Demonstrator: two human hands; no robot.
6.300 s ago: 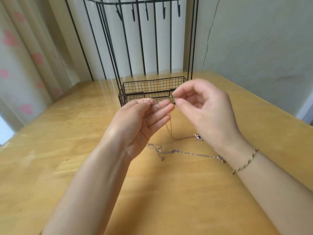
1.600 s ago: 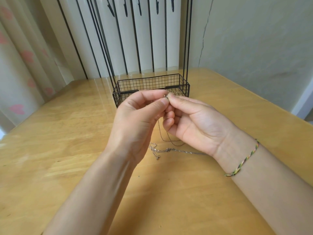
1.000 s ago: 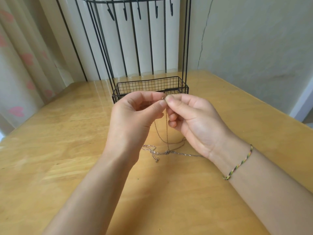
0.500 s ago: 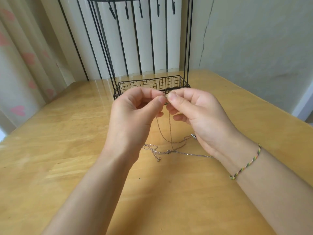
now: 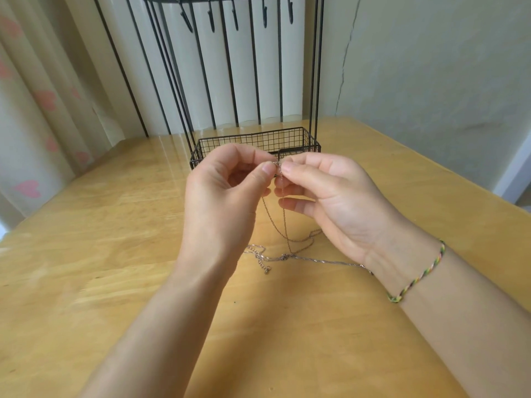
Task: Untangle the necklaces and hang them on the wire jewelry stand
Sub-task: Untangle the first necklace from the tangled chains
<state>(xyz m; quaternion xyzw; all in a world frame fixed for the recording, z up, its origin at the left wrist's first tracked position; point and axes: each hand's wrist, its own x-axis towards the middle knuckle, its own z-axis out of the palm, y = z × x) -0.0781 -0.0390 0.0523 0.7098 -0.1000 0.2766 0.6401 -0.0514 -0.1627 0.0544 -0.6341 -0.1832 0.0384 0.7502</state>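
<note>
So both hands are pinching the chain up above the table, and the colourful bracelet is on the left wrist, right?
Not quite. The head view shows the bracelet on the right wrist, not the left. The rest is right: the left hand and the right hand both pinch the chain up above the table.

This looks like a room in a home: a pale curtain (image 5: 37, 116) printed with pink hearts hangs at the left, and a painted wall (image 5: 431, 67) with a long crack (image 5: 343, 73) stands at the right. A honey-coloured wooden worktop (image 5: 115, 254) fills the corner between them, carrying a black wire jewelry stand (image 5: 258, 142).
</note>
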